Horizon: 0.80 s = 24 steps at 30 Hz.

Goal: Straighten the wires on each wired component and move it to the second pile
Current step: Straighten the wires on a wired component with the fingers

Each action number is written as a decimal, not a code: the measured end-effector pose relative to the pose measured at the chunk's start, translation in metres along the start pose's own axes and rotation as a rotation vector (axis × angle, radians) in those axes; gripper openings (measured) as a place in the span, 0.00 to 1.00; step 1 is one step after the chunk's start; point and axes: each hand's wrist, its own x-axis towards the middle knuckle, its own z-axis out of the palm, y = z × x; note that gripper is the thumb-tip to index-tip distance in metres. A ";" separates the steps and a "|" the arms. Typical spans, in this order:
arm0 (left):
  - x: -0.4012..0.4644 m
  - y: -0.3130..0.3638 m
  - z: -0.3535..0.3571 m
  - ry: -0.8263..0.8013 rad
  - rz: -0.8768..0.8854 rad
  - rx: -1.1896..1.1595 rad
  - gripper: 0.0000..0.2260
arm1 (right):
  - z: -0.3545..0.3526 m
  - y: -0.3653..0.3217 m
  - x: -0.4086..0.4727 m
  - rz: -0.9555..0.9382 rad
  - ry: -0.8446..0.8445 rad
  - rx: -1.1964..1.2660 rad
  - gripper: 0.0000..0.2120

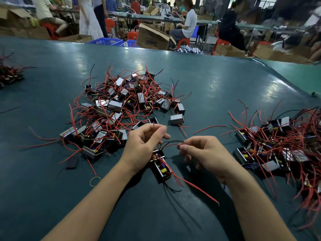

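Two bare hands working over a dark green counter (199, 80), seen from above. Left hand (144, 145) curling its fingers and pinching a red wire (153, 126) between thumb and forefinger. Right hand (206, 153) pinching the ends of a red wire and a black wire (172, 142) that arc across from the left hand. Lying between and just below both hands, one wired component (160, 166), a small black box with yellow parts showing inside, trailing red and black wires toward the viewer. Sitting beyond the hands at centre, a big tangled pile of components (125, 105) with red wires. Spreading at the right edge, a second pile (278, 146). Lying near the left forearm, a rubber band (95, 181). Sitting at other benches in the background, blurred people.
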 end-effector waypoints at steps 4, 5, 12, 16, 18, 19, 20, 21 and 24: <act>0.001 0.001 -0.011 -0.009 0.020 0.104 0.11 | -0.003 0.001 0.004 0.026 0.171 0.158 0.08; 0.001 0.001 -0.012 -0.005 0.017 0.106 0.10 | -0.003 0.001 0.004 0.032 0.187 0.168 0.09; -0.004 0.000 -0.002 -0.070 0.006 0.068 0.07 | 0.002 0.002 0.006 -0.032 0.168 0.179 0.07; -0.001 0.004 -0.001 -0.024 -0.012 -0.040 0.09 | 0.001 0.000 0.006 -0.055 0.098 0.214 0.04; 0.000 0.005 -0.002 0.013 -0.054 -0.144 0.08 | -0.002 -0.001 0.004 -0.049 0.027 0.282 0.04; 0.001 0.006 -0.003 0.025 -0.084 -0.200 0.08 | -0.004 -0.002 0.004 -0.039 -0.008 0.315 0.05; 0.001 0.007 -0.004 0.028 -0.113 -0.239 0.09 | -0.005 -0.002 0.003 -0.029 -0.035 0.341 0.07; 0.002 0.008 -0.006 0.017 -0.137 -0.254 0.09 | -0.006 -0.003 0.003 -0.023 -0.046 0.360 0.08; 0.001 0.009 -0.006 -0.077 -0.187 -0.205 0.10 | -0.005 -0.004 0.004 -0.036 0.020 0.402 0.07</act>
